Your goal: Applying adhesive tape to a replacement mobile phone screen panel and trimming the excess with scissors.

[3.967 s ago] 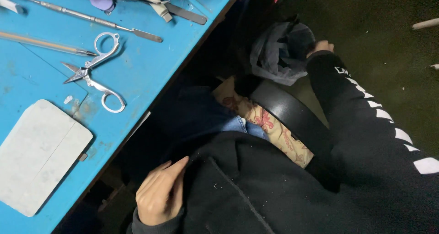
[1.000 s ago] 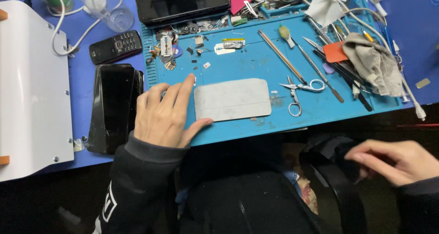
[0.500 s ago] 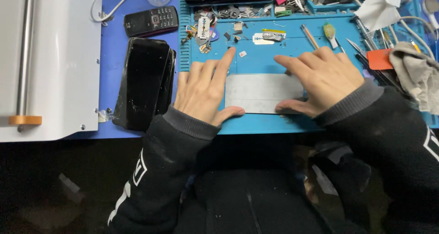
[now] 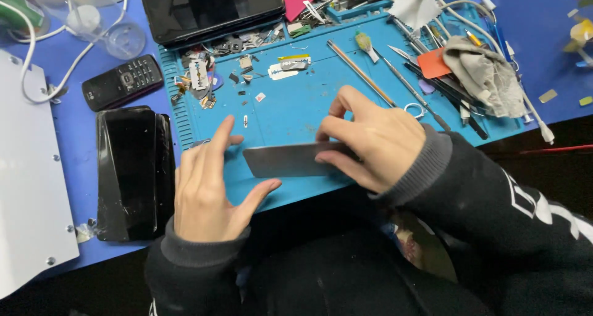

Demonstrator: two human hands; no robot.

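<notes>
1. The grey metal plate (image 4: 290, 160) was tilted up on edge over the near part of the blue mat (image 4: 296, 115), between both hands.
2. The right hand (image 4: 377, 144) held it: grip pinching the plate's right end, thumb below, fingers on top.
3. The left hand (image 4: 207, 189) lay at the plate's left end, grip spread, thumb just under the lower corner.
4. On the worktop (image 4: 74, 149), a stack of black phones (image 4: 131, 171) lay left of the mat; a keypad phone (image 4: 123, 81) sat beyond it.
5. Scissors (image 4: 415, 110) showed behind the right hand.
</notes>
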